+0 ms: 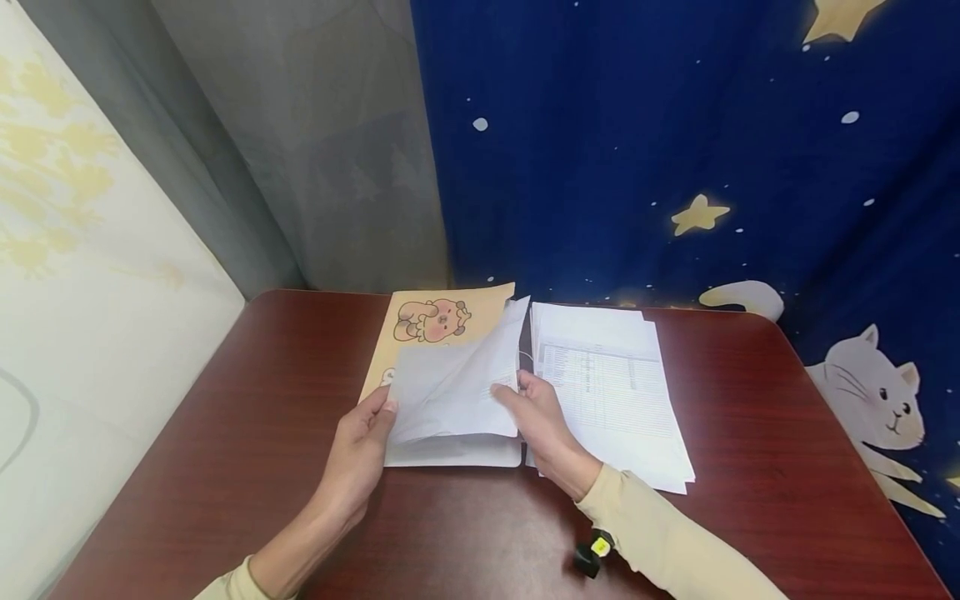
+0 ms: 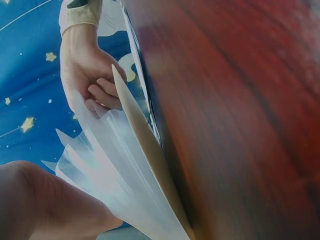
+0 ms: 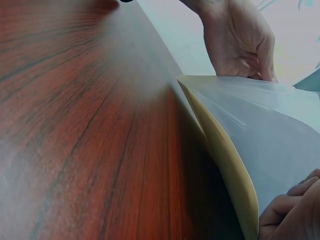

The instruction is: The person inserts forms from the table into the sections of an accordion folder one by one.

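Note:
A tan folder (image 1: pixel 491 312) with a cartoon bear lies on the table, its clear plastic sleeves (image 1: pixel 450 387) raised and bowed over the cover. My left hand (image 1: pixel 363 442) pinches the sleeves at their left edge, thumb on top. At the opposite edge, my right hand (image 1: pixel 542 421) grips the sleeves with its thumb on the upper face and fingers curled beneath. Several sleeve layers fan apart above the tan cover (image 2: pixel 145 135) in the left wrist view. From the right wrist, the sleeves (image 3: pixel 260 130) stretch between both hands.
A loose stack of printed sheets (image 1: pixel 611 400) lies right beside the folder, its edges uneven. A small black device (image 1: pixel 588 558) with a yellow label sits by the right forearm. The dark red table (image 1: pixel 225 433) meets a blue star-patterned curtain (image 1: pixel 600 150) behind and a pale wall (image 1: pixel 82 275) at left.

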Demonstrator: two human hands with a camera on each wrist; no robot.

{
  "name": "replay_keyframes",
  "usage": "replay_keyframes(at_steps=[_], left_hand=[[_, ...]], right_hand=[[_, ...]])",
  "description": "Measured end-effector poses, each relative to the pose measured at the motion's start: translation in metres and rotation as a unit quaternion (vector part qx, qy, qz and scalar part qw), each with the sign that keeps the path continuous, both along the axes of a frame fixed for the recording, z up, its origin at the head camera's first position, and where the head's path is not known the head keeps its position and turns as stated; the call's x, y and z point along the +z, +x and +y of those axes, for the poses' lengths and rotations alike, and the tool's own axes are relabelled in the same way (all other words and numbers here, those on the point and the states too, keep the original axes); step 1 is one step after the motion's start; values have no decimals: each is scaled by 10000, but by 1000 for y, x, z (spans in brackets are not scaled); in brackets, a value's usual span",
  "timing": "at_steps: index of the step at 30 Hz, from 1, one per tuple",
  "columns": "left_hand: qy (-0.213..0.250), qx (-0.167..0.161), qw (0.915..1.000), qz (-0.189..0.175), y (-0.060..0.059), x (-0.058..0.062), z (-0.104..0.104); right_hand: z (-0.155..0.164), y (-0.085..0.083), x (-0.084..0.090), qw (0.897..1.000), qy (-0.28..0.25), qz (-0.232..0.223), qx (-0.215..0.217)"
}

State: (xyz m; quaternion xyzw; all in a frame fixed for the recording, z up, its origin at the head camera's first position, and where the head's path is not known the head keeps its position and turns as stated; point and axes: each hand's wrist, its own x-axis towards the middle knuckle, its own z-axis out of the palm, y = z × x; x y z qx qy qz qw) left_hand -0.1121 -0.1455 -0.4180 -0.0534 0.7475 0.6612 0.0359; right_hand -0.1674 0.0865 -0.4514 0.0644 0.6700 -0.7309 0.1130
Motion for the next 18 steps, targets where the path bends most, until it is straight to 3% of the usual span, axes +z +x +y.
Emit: replay_keyframes(at_steps=[10,18], left_hand=[[-59,-9,10000,18,0,1,0],[-48,-9,10000,73,0,2,0]], right_hand=[[-3,-3,1,9989,431,57,165],[-4,-10,2,9937,1114,-92,82]])
